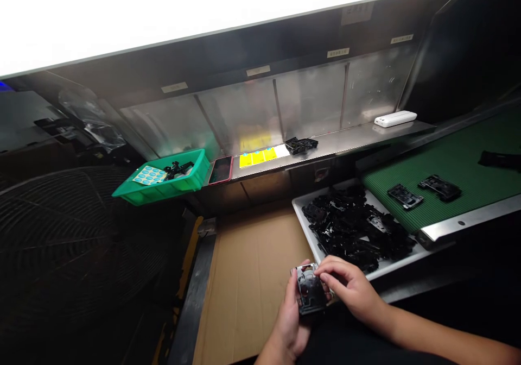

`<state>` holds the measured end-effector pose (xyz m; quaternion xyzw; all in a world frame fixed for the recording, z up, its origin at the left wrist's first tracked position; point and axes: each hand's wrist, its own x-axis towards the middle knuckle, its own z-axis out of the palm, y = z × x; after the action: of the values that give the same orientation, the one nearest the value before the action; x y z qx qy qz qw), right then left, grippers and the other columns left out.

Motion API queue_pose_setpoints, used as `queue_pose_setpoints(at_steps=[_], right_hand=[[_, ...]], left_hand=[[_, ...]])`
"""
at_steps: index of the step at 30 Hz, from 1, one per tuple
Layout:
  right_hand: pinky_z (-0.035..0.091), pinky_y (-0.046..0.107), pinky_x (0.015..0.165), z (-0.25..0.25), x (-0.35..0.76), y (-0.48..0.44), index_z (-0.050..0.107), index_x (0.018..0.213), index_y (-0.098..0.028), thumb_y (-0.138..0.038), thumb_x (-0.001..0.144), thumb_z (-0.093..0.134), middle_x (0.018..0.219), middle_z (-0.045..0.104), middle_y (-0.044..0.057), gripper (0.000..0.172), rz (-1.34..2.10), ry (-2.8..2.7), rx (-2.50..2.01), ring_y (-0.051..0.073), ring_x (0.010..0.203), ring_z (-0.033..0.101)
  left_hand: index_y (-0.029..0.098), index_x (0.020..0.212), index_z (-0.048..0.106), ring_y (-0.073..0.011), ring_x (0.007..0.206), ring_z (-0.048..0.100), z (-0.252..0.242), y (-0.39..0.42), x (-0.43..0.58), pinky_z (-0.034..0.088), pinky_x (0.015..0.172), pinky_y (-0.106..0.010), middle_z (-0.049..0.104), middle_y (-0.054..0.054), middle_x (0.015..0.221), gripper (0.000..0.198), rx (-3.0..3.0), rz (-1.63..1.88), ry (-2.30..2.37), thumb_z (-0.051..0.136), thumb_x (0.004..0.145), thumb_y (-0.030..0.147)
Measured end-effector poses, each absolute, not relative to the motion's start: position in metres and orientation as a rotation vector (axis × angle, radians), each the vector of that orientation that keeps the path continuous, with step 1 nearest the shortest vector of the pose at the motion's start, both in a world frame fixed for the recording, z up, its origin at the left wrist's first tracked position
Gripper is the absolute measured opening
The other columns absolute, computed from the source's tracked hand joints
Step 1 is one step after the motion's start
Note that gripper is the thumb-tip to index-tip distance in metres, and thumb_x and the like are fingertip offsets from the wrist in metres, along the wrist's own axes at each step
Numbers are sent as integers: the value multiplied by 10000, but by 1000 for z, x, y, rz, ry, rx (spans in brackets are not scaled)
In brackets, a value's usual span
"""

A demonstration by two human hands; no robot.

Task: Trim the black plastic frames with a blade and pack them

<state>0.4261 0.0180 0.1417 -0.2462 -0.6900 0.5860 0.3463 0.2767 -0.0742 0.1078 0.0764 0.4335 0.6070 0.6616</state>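
Note:
A small black plastic part with a shiny metal edge (310, 290) is held low in the middle of the view. My left hand (290, 321) grips it from below and the left side. My right hand (350, 286) is closed on its upper right corner, fingertips pinched at the top edge. Just beyond my hands, a white tray (303, 218) holds a heap of several similar black parts (354, 229).
A green conveyor belt (456, 164) at right carries two black parts (423, 191). The steel shelf holds a green bin (163, 177), a phone (221, 169), yellow label sheets (260, 156), black parts (301, 145) and a white power bank (395, 118). Brown cardboard (248, 278) covers the bench. A fan grille (73, 245) stands at left.

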Motion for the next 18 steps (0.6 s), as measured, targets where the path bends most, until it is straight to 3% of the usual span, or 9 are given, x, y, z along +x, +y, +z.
queue_pose_setpoints(at_steps=[6,8,11,13,14,15,18], right_hand=[[564,310,772,115,446,35,762,993,-167,-483,953,617,990,696,98,350,1455,-1572,-913,211,857,656],[565,307,747,103,457,40,768,1002,-165,-512,933,635,998,697,96,377,1436,-1502,-994,201,815,649],[566,315,746,90,474,44,774,1014,-174,-531,914,652,994,699,88,391,1398,-1441,-1091,200,795,649],[567,319,744,85,485,45,775,1022,-180,-536,906,658,976,700,82,392,1372,-1410,-1140,202,786,647],[569,319,738,84,489,46,775,1024,-182,-536,904,660,961,699,79,391,1360,-1395,-1156,203,782,644],[571,320,734,84,493,46,773,1027,-183,-534,904,660,950,698,77,388,1348,-1381,-1166,205,781,642],[580,324,735,86,502,47,770,1018,-188,-524,906,661,912,690,69,371,1316,-1342,-1182,208,774,638]], left_hand=[[140,1536,228,-306,1042,702,31,-59,211,529,924,-438,708,-186,1157,970,600,1156,1715,661,788,582],[146,1514,275,-332,1153,656,13,-54,182,476,1012,-457,697,-184,1154,955,633,1080,1902,701,748,524],[181,1434,416,-431,1441,357,2,-50,150,243,1163,-602,544,-231,1387,761,695,942,2222,672,753,405],[148,1427,418,-474,1513,105,4,-44,146,81,1158,-697,350,-269,1538,675,787,875,2373,581,805,350],[131,1427,417,-477,1514,56,6,-39,150,55,1147,-713,292,-276,1565,639,868,851,2403,535,832,334],[131,1413,440,-465,1510,77,9,-32,159,70,1151,-700,295,-269,1563,595,978,828,2393,501,854,326],[232,1248,620,-373,1401,359,18,-2,205,217,1169,-555,531,-160,1400,411,1407,732,2137,537,869,366]])
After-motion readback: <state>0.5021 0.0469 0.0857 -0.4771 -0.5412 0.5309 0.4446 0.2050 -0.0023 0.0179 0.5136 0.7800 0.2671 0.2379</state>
